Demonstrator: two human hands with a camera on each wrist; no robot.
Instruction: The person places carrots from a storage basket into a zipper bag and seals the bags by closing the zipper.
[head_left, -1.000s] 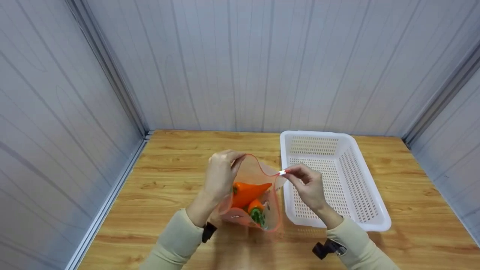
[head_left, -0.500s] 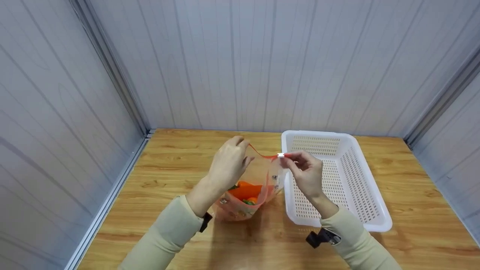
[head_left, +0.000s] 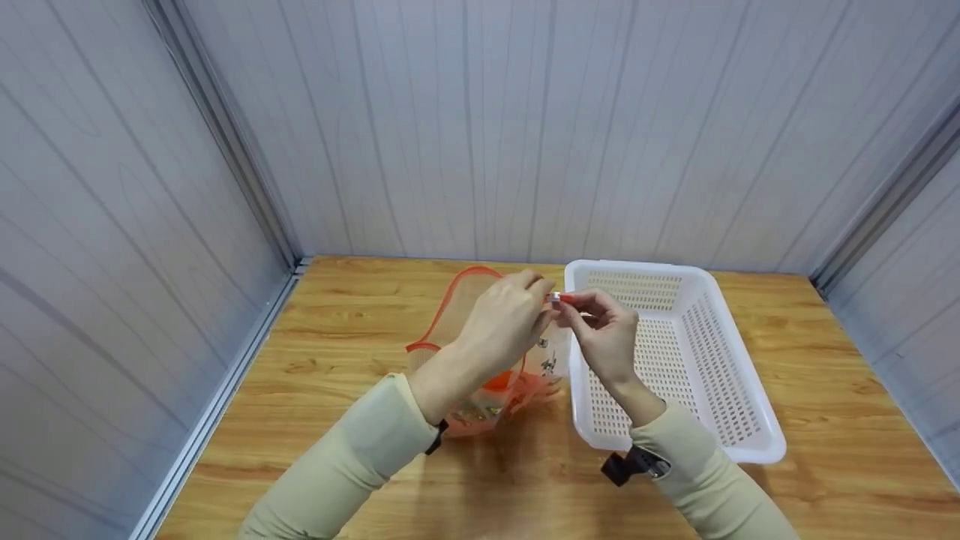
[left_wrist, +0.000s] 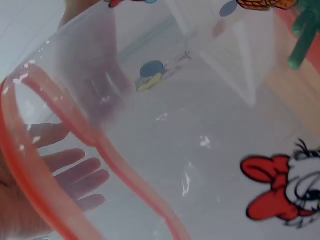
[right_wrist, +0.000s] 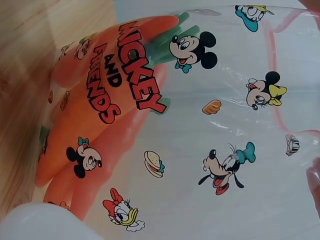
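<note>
A clear, red-edged zip bag (head_left: pixel 551 352) with cartoon prints stands in front of me, its mouth gaping at the left. Orange carrots (right_wrist: pixel 82 130) with green tops show through its lower part in the right wrist view. My right hand (head_left: pixel 609 334) pinches the red end of the zip, right beside a white slider (head_left: pixel 555 297). My left hand (head_left: pixel 501 322) has its thumb and index finger at the slider's other side; I cannot tell whether they grip it. In the left wrist view, several of its fingers (left_wrist: pixel 75 175) reach out loosely behind the rim.
A white perforated basket (head_left: pixel 574 375) stands just right of the bag on the wooden table (head_left: pixel 337 390). Pale panel walls (head_left: pixel 480 135) enclose the table at the back and both sides.
My left hand has moved right, from the bag's left rim to the slider. The right hand has risen with the zip end. The bag's left rim now stands free.
</note>
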